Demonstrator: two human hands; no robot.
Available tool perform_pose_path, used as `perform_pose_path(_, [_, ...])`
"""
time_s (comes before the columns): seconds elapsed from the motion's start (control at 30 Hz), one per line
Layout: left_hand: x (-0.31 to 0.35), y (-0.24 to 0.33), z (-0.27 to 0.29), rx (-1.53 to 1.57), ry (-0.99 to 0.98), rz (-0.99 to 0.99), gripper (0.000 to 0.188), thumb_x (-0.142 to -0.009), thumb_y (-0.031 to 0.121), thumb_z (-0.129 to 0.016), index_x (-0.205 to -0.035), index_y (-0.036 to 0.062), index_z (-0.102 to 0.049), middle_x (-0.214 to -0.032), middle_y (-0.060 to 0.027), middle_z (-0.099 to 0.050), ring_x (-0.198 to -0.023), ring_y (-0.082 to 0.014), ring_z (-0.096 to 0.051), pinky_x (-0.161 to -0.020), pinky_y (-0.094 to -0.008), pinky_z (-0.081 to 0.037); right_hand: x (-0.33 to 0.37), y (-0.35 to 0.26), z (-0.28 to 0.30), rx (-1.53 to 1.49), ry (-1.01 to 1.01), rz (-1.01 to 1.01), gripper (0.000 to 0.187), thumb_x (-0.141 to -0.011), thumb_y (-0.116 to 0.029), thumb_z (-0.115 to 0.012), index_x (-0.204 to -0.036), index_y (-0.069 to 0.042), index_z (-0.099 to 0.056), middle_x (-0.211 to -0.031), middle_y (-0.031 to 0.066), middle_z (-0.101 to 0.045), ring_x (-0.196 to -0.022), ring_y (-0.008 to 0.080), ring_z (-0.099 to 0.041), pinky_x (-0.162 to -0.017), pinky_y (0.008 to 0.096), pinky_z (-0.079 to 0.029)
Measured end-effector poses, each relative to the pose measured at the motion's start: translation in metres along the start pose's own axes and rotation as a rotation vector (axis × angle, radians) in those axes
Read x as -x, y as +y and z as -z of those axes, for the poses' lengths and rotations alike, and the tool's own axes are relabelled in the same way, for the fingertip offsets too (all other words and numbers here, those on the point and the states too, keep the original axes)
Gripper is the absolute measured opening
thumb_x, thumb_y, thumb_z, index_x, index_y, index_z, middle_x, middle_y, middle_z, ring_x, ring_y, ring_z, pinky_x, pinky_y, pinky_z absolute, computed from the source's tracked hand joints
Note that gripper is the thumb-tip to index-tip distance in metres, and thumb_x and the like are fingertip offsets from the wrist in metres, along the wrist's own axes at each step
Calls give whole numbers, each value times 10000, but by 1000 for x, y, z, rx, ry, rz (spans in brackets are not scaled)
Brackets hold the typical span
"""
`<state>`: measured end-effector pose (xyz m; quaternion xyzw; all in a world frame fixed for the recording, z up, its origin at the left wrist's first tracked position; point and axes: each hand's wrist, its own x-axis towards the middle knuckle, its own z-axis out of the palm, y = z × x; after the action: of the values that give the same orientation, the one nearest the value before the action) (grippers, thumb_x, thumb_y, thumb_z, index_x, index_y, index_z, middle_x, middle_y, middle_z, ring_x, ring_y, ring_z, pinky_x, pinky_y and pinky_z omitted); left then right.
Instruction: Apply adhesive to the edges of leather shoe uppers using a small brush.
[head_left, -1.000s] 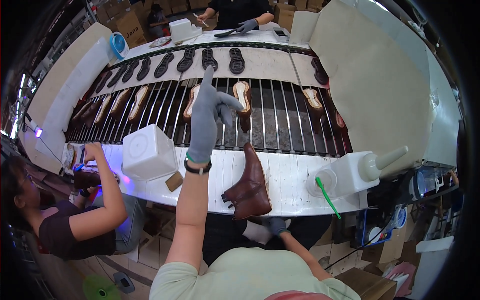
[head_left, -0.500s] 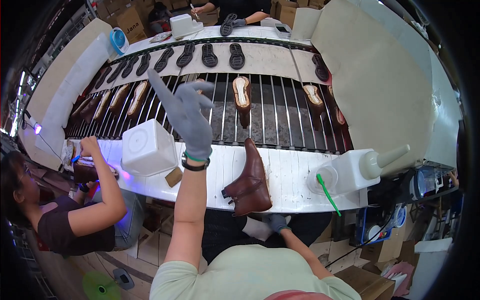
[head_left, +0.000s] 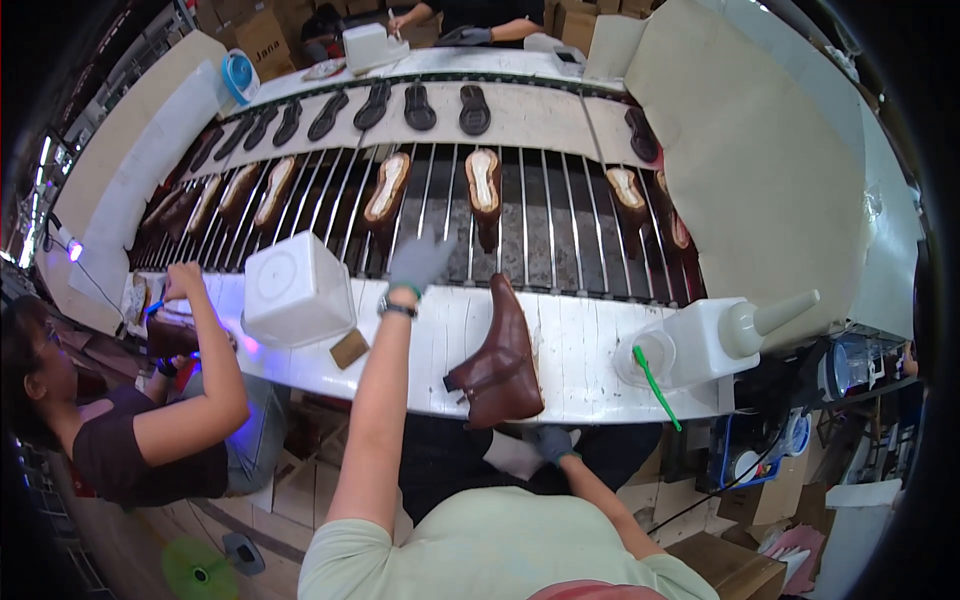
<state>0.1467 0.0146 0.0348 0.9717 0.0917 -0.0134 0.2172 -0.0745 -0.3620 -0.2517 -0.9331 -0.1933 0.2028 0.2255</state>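
My left hand [head_left: 422, 262], in a pale grey glove, hovers at the far edge of the white bench, beside the rollers. Motion smears its fingers. Just beyond it, a brown boot [head_left: 388, 190] rests on the rollers with its pale underside up; another such boot [head_left: 482, 185] lies to its right. A brown ankle boot [head_left: 500, 360] lies at the bench's near edge, touched by neither hand. My gloved right hand [head_left: 552, 443] is low at my lap, under the bench edge, beside a whitish cloth-like piece [head_left: 515, 455]. Its fingers are mostly hidden.
A white plastic tub [head_left: 295, 290] and a small brown block [head_left: 349, 349] stand left; a white bottle [head_left: 715, 340] and green-handled brush [head_left: 655, 385] right. Black soles [head_left: 420, 107] line the shelf beyond the rollers. One person [head_left: 150, 430] works at left, another [head_left: 490, 20] across.
My left hand has come down and back from its raised, finger-extended pose, uncovering a boot on the rollers. The person across has lowered the black sole. My right hand stays low.
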Motion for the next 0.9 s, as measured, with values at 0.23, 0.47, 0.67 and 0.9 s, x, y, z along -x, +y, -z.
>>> perform_pose_path(0.23, [98,-12,-127,279,337,67,363,-948,399,-511,-1223,191,-622,-732,-108,-670,-689,-291,-661,-640,-407,-494,-1,5,2,24,-161,-95,315,-817,-334,-578,-1020,-147,-729,-1016,168,-690,-918,359,-655,-815,458,-508])
perform_pose_path(0.47, [107,-10,-121,415,376,48,235,-938,309,-546,-1089,213,-698,-758,-99,-682,-692,-299,-658,-624,-396,-495,-6,5,2,12,-141,-30,299,-801,-282,-565,-999,-133,-730,-992,165,-694,-899,360,-660,-800,458,-508])
perform_pose_path(0.67, [104,-15,-129,359,440,-18,265,-962,325,-529,-1125,189,-687,-640,-51,-652,-586,-197,-648,-564,-336,-472,-5,15,-9,0,-58,-4,274,-839,-370,-579,-950,-166,-725,-899,165,-693,-815,376,-654,-740,491,-504])
perform_pose_path(0.9, [102,-15,-135,367,417,-13,261,-960,319,-532,-1128,191,-685,-644,-53,-652,-589,-199,-647,-566,-337,-474,-5,20,-8,7,-83,27,280,-845,-374,-578,-954,-155,-715,-902,167,-689,-819,372,-655,-733,494,-505])
